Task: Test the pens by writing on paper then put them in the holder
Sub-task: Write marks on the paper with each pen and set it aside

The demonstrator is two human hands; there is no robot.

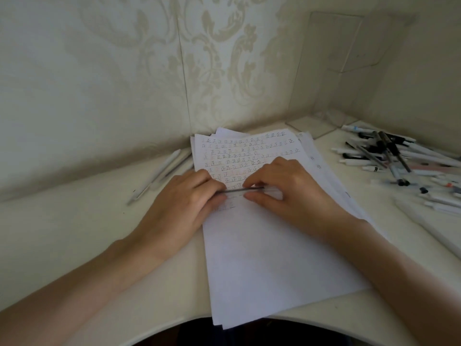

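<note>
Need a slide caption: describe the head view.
Left hand and right hand hold a thin dark pen over a white paper sheet of handwritten marks; pile of loose pens at right.

Pale surface (74, 233), curved at the near edge. A stack of paper sheets (269, 258) lies at centre, its near end overhanging that edge. A pile of pens (389, 156) lies at right. Two white pens (159, 171) lie at left, just beside the stack.

pale damask wallpaper (212, 58) meets in a corner behind a white desk (74, 221).
</note>
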